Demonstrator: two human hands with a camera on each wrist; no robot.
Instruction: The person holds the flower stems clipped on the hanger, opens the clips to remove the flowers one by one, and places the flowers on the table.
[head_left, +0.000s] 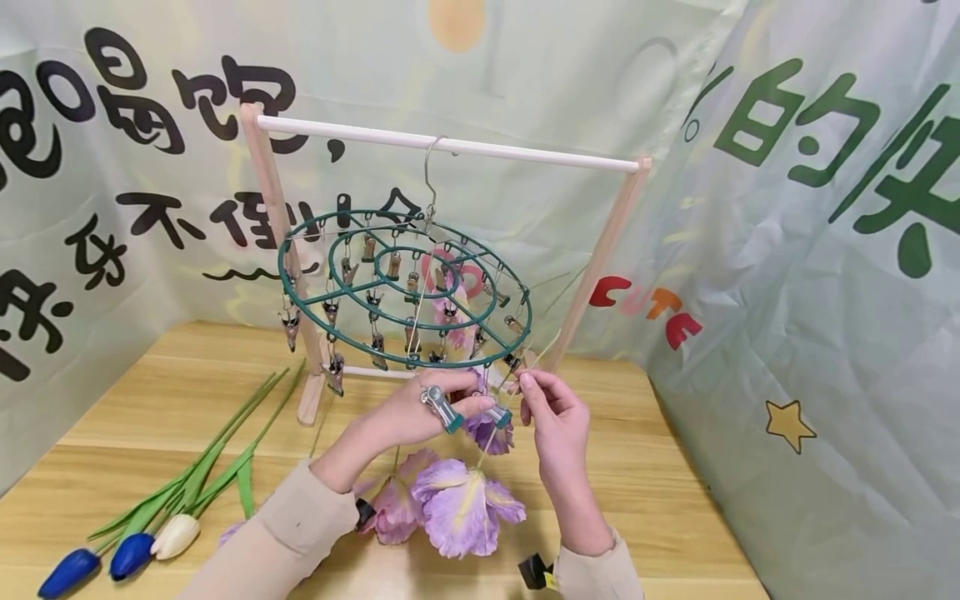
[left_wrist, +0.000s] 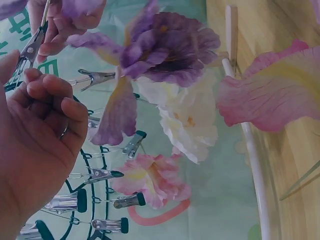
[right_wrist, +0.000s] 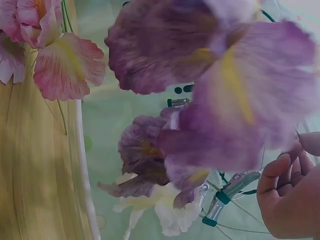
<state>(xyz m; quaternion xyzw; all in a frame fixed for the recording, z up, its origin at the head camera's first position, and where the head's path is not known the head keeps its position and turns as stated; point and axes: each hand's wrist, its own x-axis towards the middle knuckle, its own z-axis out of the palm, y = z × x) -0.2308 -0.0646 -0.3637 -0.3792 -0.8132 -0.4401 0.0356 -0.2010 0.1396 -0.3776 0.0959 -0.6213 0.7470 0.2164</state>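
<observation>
A round green drying rack (head_left: 341, 332) with several hanging metal clips hangs by its hook from a wooden stand's rail. At its front lower edge, my left hand (head_left: 420, 408) pinches a metal clip (left_wrist: 31, 49) between thumb and index finger. My right hand (head_left: 558, 417) holds the thin stem of an upside-down purple artificial flower (head_left: 461, 510) between thumb and fingertips. The bloom hangs below both hands and looms large in the right wrist view. Behind it hang a darker purple flower (left_wrist: 167, 50), a white flower (left_wrist: 187, 122) and a pink flower (left_wrist: 152, 180).
Blue tulips (head_left: 133, 557) and a white tulip (head_left: 176, 536) lie on the wooden table (head_left: 630, 483) at the left. A pink-purple flower (head_left: 396, 504) is beside the held bloom. The stand's right post (head_left: 600, 267) rises behind my right hand; printed cloth (head_left: 750, 275) encloses the table.
</observation>
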